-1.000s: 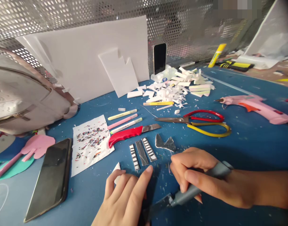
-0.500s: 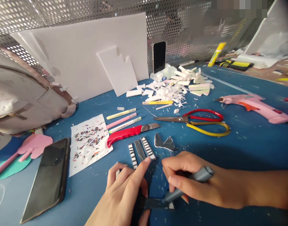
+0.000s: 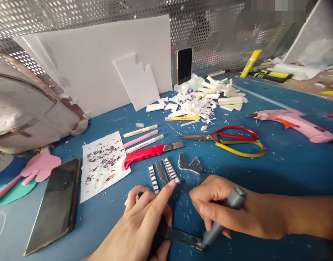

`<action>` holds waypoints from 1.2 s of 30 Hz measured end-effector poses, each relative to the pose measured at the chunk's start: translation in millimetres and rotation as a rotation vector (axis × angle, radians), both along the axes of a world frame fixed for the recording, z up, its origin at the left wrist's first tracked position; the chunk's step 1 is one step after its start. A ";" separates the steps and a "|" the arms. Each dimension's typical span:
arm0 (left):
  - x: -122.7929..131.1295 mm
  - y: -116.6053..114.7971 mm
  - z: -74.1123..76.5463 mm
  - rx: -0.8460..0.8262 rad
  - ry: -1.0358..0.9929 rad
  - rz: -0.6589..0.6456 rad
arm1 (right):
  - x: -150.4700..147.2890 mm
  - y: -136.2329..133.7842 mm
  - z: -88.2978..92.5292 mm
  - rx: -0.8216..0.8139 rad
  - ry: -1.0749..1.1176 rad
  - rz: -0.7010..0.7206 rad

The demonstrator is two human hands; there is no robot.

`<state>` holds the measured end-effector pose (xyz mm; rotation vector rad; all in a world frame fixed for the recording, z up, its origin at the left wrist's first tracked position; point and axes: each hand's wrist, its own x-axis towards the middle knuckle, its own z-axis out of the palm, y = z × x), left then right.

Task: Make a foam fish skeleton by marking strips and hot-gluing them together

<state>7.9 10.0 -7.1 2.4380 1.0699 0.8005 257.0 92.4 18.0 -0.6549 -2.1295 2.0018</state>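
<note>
Grey marker point(image 3: 212, 235) moved to four o'clock on the black strip point(image 3: 183, 237); right hand point(image 3: 237, 215) gripped marker, left hand point(image 3: 143, 223) held strip.

"What do you get of the body from your end?"

"I've a bare left hand point(image 3: 140, 226) on my feed, its slim fingers point(image 3: 159, 206) narrowing to rounded tips."

"And the other side?"

"There I see a bare right hand point(image 3: 231, 214), then a slender wrist point(image 3: 267, 214) and a smooth, bare forearm point(image 3: 308, 215), as far as my view reaches."
</note>
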 end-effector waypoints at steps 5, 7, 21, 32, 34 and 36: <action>1.3 1.4 1.0 0.002 -0.014 -0.012 | -0.2 0.0 -1.8 0.035 0.032 0.030; 1.5 1.3 1.8 0.001 -0.014 -0.015 | 0.3 0.4 -2.9 0.048 0.027 0.048; 1.1 3.2 4.1 0.015 0.017 -0.014 | -0.7 0.7 -5.0 -0.040 0.021 0.028; 0.4 2.2 5.1 0.034 0.053 -0.001 | -2.3 0.4 -3.6 0.007 0.004 0.052; 0.5 2.6 5.0 0.034 0.047 -0.004 | -2.1 0.4 -4.4 -0.004 0.008 0.050; 0.8 3.3 4.5 0.034 0.049 -0.001 | -1.8 0.8 -5.0 -0.008 0.016 0.043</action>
